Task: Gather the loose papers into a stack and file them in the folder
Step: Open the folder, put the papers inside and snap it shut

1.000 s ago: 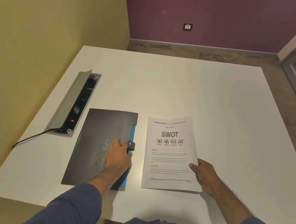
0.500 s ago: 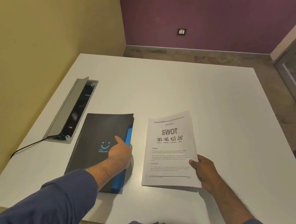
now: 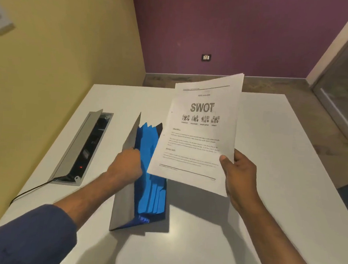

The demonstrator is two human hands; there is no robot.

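On the white table (image 3: 260, 137), nearest the viewer, a folder (image 3: 124, 190) is lying with its grey cover lifted, blue dividers (image 3: 149, 167) showing inside. Just above the folder's near half, the left hand (image 3: 126, 165) is curling its fingers round the raised cover's edge. Right of the folder, the right hand (image 3: 237, 174) is pinching the stack of papers (image 3: 199, 133), headed SWOT, by its lower right corner, holding it off the table, tilted over the folder. Left of the folder, an open cable box (image 3: 82, 146) is sitting in the tabletop.
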